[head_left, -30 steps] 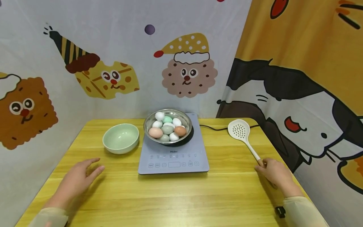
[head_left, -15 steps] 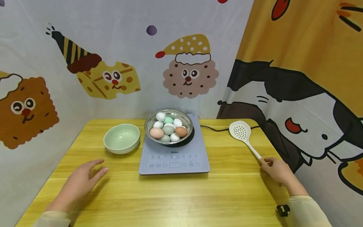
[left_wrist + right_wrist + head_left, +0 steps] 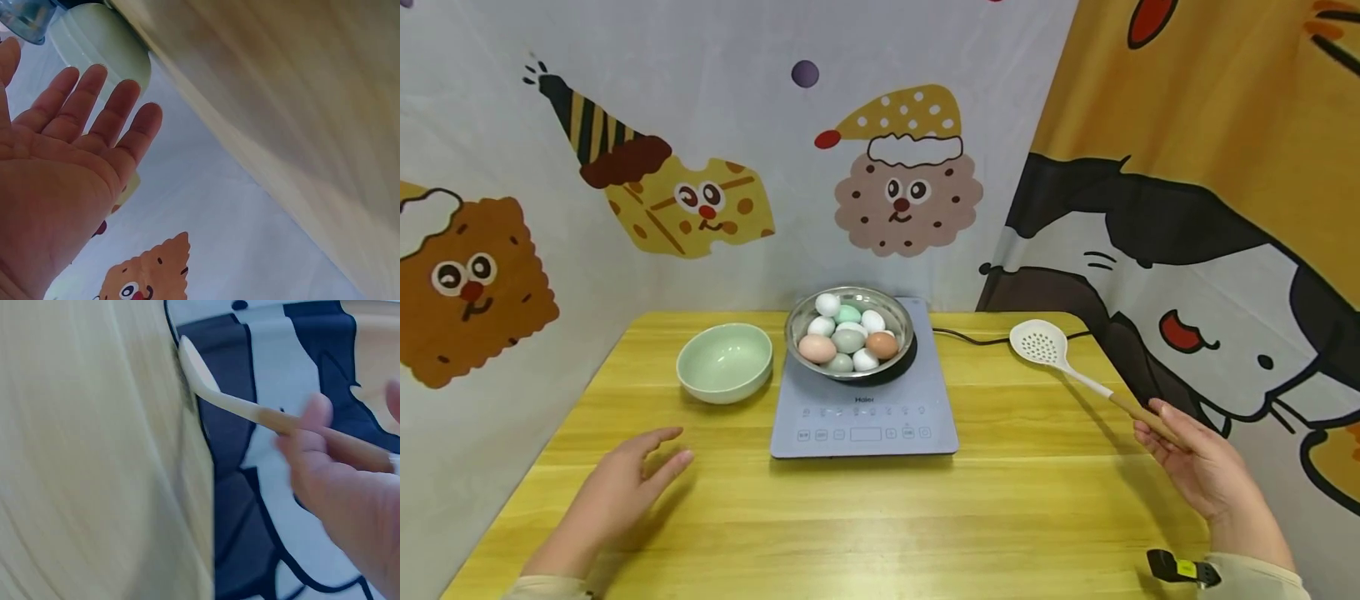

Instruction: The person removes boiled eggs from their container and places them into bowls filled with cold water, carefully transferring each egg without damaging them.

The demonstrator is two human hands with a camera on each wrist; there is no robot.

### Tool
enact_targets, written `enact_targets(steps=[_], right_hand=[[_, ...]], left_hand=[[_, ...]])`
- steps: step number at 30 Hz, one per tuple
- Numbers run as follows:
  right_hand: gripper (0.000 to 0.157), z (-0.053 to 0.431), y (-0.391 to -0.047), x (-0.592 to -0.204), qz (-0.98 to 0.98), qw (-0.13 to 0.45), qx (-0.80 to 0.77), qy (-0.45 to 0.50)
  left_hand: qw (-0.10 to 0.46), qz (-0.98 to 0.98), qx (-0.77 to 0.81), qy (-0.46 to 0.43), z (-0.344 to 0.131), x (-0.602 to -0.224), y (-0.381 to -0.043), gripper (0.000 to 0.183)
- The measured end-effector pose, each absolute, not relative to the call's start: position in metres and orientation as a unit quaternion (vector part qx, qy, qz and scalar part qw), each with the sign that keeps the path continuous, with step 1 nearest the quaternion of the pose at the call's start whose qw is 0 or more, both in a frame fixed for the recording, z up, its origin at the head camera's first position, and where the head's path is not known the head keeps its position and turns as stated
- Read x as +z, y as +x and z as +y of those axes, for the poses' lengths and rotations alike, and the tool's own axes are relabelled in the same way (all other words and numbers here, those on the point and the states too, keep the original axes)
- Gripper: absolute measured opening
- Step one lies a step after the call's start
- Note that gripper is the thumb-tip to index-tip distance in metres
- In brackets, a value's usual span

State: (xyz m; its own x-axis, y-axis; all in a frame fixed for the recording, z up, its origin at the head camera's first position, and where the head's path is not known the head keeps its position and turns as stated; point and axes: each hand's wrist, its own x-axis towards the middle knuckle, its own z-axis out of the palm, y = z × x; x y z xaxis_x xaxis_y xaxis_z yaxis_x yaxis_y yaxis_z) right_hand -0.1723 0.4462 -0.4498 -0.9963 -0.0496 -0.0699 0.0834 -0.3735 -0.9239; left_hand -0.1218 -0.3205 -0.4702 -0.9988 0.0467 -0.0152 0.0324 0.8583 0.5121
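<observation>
In the head view my right hand (image 3: 1206, 462) grips the wooden handle of a white slotted skimmer (image 3: 1039, 342), whose handle end is raised off the table. The right wrist view shows the fingers (image 3: 306, 447) curled round that handle. My left hand (image 3: 613, 496) hovers over the table's left side with fingers loosely spread and nothing in them. Nearest to it stands a pale green bowl (image 3: 725, 364). In the middle a steel bowl (image 3: 897, 310) full of white, green and brown eggs (image 3: 849, 340) sits on an induction cooker (image 3: 865, 421).
A black power cord (image 3: 970, 338) runs from the cooker along the back of the wooden table (image 3: 850, 525), passing behind the skimmer's head. Printed cloth walls (image 3: 715, 108) rise at the back and both sides.
My right hand has turned and lifted the skimmer's handle off the table, moving to the right. The left hand has barely moved. The bowls and cooker stay in place.
</observation>
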Motion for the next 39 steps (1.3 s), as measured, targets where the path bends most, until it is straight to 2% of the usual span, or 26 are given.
enact_targets(steps=[2,4,8,12,15,20,24,30,39], right_hand=[[0.036,0.439,-0.175,-0.451,0.473,0.006,-0.881,0.000],[0.032,0.429,-0.182,-0.453,0.423,-0.030,-0.905,0.025],[0.014,0.409,-0.198,-0.453,0.435,-0.074,-0.883,0.162],[0.035,0.397,-0.207,-0.453,0.475,-0.076,-0.830,0.283],[0.039,0.394,-0.212,-0.452,0.478,-0.090,-0.818,0.308],[0.029,0.390,-0.215,-0.447,0.449,-0.126,-0.833,0.297],[0.027,0.377,-0.209,-0.431,0.435,-0.144,-0.849,0.261],[0.034,0.329,-0.196,-0.399,0.465,-0.152,-0.861,0.137],[0.039,0.261,-0.191,-0.365,0.556,-0.124,-0.821,-0.039]], left_hand=[[0.017,0.963,0.270,0.012,-0.319,-0.470,-0.121,0.073],[0.020,0.962,0.274,0.000,-0.318,-0.468,-0.122,0.079],[0.019,0.958,0.286,-0.024,-0.319,-0.465,-0.129,0.095],[0.019,0.946,0.321,-0.044,-0.320,-0.460,-0.143,0.104],[0.030,0.931,0.359,-0.059,-0.320,-0.457,-0.155,0.105],[0.048,0.903,0.420,-0.081,-0.320,-0.456,-0.174,0.107],[0.040,0.879,0.463,-0.109,-0.316,-0.461,-0.186,0.105],[0.031,0.866,0.478,-0.142,-0.312,-0.468,-0.191,0.100],[0.010,0.867,0.485,-0.112,-0.299,-0.469,-0.198,0.090]])
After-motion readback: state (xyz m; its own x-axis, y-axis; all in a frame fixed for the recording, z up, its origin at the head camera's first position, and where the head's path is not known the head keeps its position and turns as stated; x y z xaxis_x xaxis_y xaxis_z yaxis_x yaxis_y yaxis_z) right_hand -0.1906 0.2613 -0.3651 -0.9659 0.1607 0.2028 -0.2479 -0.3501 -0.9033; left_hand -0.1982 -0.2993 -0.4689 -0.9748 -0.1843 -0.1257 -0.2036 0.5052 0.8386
